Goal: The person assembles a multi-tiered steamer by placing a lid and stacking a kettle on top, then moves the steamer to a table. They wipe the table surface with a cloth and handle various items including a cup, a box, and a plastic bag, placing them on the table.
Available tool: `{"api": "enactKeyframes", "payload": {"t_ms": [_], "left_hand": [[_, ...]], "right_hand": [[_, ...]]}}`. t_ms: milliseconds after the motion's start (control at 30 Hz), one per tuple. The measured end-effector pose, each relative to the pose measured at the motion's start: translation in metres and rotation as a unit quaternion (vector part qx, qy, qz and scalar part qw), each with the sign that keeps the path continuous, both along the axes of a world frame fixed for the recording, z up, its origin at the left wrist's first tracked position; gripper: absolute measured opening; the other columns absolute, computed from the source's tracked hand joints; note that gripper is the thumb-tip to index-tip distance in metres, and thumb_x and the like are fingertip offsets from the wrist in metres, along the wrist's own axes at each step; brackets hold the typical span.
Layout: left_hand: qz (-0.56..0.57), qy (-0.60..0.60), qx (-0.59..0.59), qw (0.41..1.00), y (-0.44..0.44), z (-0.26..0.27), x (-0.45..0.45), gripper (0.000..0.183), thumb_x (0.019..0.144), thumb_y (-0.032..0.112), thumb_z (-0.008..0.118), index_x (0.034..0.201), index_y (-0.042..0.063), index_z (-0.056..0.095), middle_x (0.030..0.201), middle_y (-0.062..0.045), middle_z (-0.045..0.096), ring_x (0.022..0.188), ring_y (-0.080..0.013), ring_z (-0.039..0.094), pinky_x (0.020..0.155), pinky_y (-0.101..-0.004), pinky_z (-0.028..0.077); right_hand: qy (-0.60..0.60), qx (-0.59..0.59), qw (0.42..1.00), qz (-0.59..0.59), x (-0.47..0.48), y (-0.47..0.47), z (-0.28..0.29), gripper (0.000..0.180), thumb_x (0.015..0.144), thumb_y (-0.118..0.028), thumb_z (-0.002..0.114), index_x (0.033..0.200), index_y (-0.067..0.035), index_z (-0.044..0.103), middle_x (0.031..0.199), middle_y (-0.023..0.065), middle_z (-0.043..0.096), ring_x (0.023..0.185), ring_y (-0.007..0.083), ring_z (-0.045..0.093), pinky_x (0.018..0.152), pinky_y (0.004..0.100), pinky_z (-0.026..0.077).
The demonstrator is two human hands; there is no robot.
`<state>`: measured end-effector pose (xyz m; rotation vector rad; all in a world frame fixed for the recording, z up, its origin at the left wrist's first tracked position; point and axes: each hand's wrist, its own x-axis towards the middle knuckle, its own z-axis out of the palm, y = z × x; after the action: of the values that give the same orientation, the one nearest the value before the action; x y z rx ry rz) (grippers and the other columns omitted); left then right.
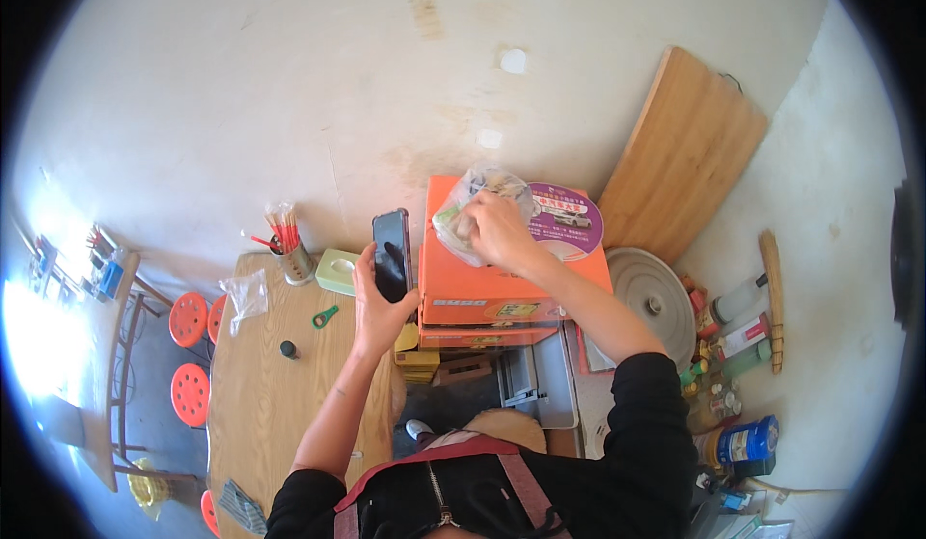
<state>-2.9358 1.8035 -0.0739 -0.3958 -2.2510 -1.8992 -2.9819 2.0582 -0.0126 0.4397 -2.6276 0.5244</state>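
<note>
A smartphone point(391, 255) with a dark screen is upright in my left hand point(376, 300), the thumb along its lower edge. My right hand point(495, 228) has its fingers at the mouth of a clear plastic bag point(463, 239), and the fingertips are partly hidden in the film. Greenish and dark contents show through the bag, but I cannot tell what they are. The bag rests on an orange cardboard box point(463, 306), stacked on another orange box. Beside the bag, a purple printed card point(579, 217) with a car picture lies on the box top.
On the wooden table point(289, 409) stand a chopstick holder point(295, 260), a green tissue box point(336, 270) and a small dark cap point(289, 349); a green bottle opener point(325, 316) lies nearby. To the right are a large round lid point(647, 300), a leaning wooden board point(684, 148) and several bottles. Red stools point(189, 394) stand left.
</note>
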Motion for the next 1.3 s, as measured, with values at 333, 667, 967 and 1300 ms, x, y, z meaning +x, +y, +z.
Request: {"api": "enactKeyframes", "payload": {"t_ms": [333,667,967,1300], "left_hand": [[-0.035,-0.021,-0.055,0.998,0.046,0.009,-0.046,0.089,0.072,0.021,0.077,0.15,0.007,0.036,0.133,-0.025,0.044,0.118,-0.039,0.054,0.098,-0.0458,0.051],[-0.067,-0.018,-0.128,0.989,0.117,0.01,-0.059,0.093,0.071,0.023,0.08,0.15,0.003,0.034,0.133,-0.026,0.043,0.121,-0.0408,0.051,0.101,-0.0471,0.049],[0.028,0.044,-0.387,0.921,0.189,-0.011,-0.096,0.104,0.071,0.035,0.084,0.15,-0.002,0.029,0.132,-0.022,0.045,0.124,-0.038,0.046,0.1,-0.0613,0.041],[0.088,0.187,-0.321,0.924,0.173,-0.015,-0.076,0.093,0.083,0.046,0.079,0.148,-0.003,0.034,0.144,-0.023,0.041,0.132,-0.0377,0.041,0.103,-0.0612,0.032]], "right_hand": [[0.028,-0.394,0.909,-0.135,-0.065,0.117,0.094,0.015,0.092,-0.002,0.06,0.099,-0.003,0.074,0.091,0.0075,0.073,0.081,0.0182,0.067,0.073,0.035,0.053],[0.102,-0.361,0.906,-0.199,0.002,0.193,0.157,0.015,0.096,-0.001,0.054,0.099,-0.001,0.069,0.087,0.002,0.065,0.079,0.0144,0.059,0.075,0.0321,0.049],[0.169,-0.225,0.927,-0.249,0.056,0.234,0.116,0.013,0.1,-0.006,0.055,0.094,0.0,0.065,0.081,0.0015,0.06,0.079,0.0131,0.054,0.074,0.0299,0.045],[0.179,-0.202,0.941,-0.204,0.029,0.195,0.094,0.018,0.096,0.004,0.049,0.103,-0.001,0.065,0.092,0.011,0.069,0.09,0.0225,0.065,0.084,0.0346,0.05]]}}
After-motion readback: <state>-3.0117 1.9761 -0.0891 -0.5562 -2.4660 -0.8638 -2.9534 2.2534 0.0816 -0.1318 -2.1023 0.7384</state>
